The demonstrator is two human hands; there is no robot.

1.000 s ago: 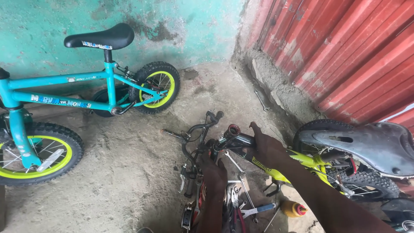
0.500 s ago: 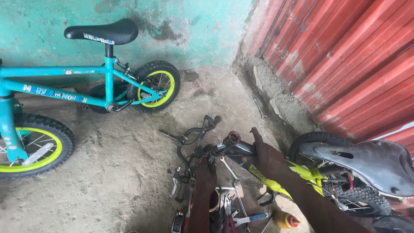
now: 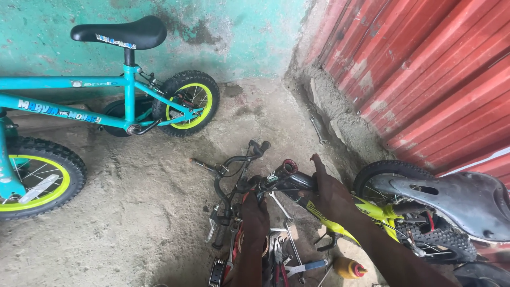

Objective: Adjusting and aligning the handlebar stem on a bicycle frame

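Head view: right hand [image 3: 328,187] laid on yellow frame [image 3: 324,212] of a dismantled bike lying on concrete floor [image 3: 133,223], fingers wrapped over the tube near the black head tube [image 3: 284,171], thumb raised. Left hand [image 3: 255,210] down beside handlebar [image 3: 236,170], touching the frame; finger state hard to tell. Below, spanners [image 3: 287,250] and small bottle [image 3: 349,267]. Left, upright teal bike [image 3: 106,101]. Right, grey saddle [image 3: 451,199], red wall [image 3: 425,69].
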